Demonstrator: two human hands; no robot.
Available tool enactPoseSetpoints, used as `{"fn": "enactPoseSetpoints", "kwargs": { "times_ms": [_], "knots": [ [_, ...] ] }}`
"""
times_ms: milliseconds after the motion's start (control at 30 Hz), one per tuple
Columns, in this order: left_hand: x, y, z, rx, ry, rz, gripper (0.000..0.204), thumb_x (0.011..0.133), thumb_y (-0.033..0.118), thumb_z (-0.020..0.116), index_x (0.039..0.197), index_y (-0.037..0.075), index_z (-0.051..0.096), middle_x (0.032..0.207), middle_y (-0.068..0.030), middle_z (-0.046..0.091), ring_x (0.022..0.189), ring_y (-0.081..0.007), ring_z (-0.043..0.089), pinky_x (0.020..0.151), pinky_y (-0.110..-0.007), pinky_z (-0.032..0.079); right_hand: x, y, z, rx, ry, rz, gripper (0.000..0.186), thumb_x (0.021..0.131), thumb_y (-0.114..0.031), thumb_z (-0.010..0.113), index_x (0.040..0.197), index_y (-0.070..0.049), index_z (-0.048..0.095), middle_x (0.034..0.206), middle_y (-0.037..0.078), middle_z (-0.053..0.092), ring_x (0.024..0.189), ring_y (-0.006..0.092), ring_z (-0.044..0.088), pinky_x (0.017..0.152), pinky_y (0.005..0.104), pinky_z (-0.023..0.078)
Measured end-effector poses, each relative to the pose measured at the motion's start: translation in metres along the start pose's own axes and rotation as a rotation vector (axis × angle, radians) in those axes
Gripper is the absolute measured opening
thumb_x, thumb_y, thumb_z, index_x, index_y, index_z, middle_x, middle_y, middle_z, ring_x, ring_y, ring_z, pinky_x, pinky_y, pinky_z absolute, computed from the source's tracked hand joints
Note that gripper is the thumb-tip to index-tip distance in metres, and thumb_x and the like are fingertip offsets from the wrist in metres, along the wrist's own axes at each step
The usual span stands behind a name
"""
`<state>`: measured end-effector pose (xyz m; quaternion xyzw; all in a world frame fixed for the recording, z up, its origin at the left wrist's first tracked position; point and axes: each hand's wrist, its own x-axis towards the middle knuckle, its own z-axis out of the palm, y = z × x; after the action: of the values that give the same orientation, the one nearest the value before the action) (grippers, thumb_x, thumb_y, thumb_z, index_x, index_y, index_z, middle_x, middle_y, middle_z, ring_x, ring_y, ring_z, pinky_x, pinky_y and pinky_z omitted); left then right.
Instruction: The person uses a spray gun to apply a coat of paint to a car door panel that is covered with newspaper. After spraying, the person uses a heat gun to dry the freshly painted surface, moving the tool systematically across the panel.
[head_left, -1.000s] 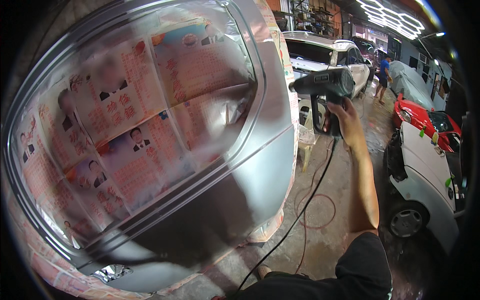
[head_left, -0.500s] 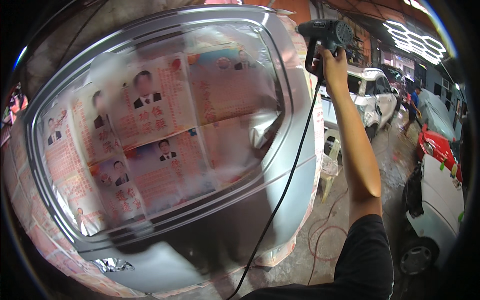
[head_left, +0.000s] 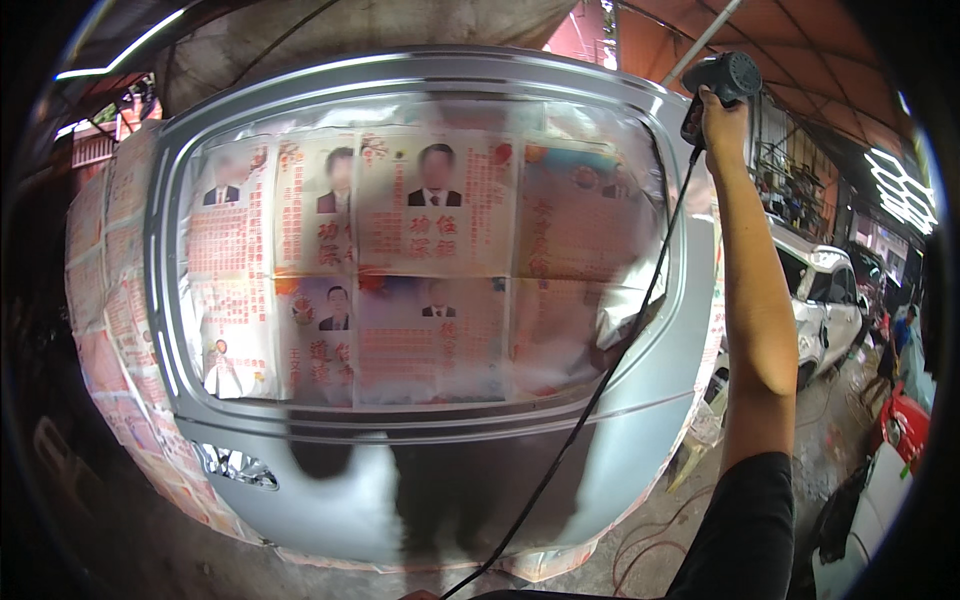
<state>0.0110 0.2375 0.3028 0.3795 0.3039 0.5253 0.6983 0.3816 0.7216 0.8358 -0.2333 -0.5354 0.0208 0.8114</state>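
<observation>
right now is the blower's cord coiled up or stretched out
Stretched out: the black cord runs uncoiled from the blower in the right hand to the picture's lower edge; beyond that, cannot tell.

On my remote feed, the right hand [head_left: 724, 122] hid part of the black heat gun [head_left: 732, 76]. The lower edge cut off the cord [head_left: 578, 430] and dark sleeve [head_left: 745, 520]; the red car [head_left: 906, 420] was clipped at right. I found the distant person [head_left: 906, 328] too small to read.
</observation>
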Motion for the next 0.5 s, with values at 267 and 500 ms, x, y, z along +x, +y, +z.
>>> {"fn": "enactPoseSetpoints", "kwargs": {
  "times_ms": [267,500],
  "knots": [
    [-0.006,0.012,-0.002,0.114,-0.060,0.109,0.016,0.104,0.015,0.052,0.109,0.002,0.060,0.074,-0.0016,0.054,0.056,-0.0081,0.044,0.052,-0.023,0.035,-0.014,-0.043,0.045,0.240,-0.172,0.115,0.016,0.093,-0.016,0.067,0.091,-0.004,0.057,0.067,0.005,0.059,0.050,0.0147,0.057,0.046,0.0303,0.047],
    [-0.036,0.036,-0.014,0.025,-0.142,0.172,0.023,0.105,0.016,0.052,0.119,0.001,0.063,0.078,-0.0025,0.059,0.049,-0.0054,0.043,0.047,-0.021,0.035,-0.033,-0.090,0.110,0.376,-0.413,0.217,0.014,0.095,-0.017,0.064,0.095,-0.004,0.058,0.069,0.005,0.059,0.053,0.0136,0.057,0.047,0.0288,0.049]
  ]
}}
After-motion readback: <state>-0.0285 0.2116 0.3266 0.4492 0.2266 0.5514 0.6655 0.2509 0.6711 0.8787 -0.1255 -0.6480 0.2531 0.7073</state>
